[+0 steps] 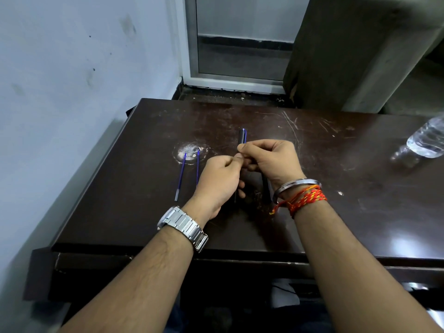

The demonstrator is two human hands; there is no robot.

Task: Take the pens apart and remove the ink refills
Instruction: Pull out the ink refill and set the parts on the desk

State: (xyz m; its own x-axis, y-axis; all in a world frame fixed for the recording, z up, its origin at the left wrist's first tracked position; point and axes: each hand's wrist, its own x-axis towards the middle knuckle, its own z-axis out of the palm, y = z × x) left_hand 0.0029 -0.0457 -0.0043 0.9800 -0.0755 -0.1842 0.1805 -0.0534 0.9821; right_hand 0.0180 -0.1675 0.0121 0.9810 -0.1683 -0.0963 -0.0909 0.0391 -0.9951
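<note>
My right hand (271, 162) curls round the dark pen (241, 137), over mid-surface (336, 188); my left hand (219, 179) pinches its end. Two refills (180, 176) lie left. Risk: a sudden release flings small parts off the edge.

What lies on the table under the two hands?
Under the left hand and right hand, dark pen pieces lie on the table. The hands, which grip another pen, cover most of them, so their number and state cannot be told.
</note>
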